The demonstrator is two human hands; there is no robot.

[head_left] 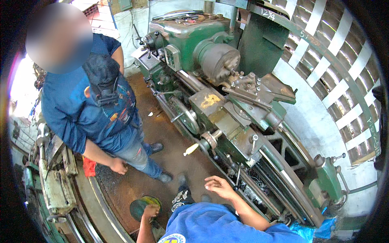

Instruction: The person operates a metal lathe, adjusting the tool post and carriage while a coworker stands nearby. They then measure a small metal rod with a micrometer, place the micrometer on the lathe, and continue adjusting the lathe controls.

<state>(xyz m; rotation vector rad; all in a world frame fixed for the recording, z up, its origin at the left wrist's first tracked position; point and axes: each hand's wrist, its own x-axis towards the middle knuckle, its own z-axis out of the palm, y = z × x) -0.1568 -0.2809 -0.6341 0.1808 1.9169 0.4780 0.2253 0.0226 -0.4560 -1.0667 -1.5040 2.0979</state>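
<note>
My right hand [219,187] is held out in the air beside the green metal lathe [178,38], fingers stretched and apart. It is nearest the lathe's lower front levers [238,174], without visibly gripping them. Farther off, a pale yellow handle [191,150] sticks out from the lathe's carriage [239,139]. My left hand [151,211] is closed, low on the left. Just behind it is a round dark green disc [139,205] with a yellowish rim, perhaps a stool top. Whether the fingers hold anything is hidden.
A person in dark blue [81,109] stands at left, one hand [118,166] hanging low. Behind them is a second machine [58,190] with a red cloth [89,166]. The lathe's chuck [219,60] is at the far end. Blue plastic [324,229] lies by its near foot.
</note>
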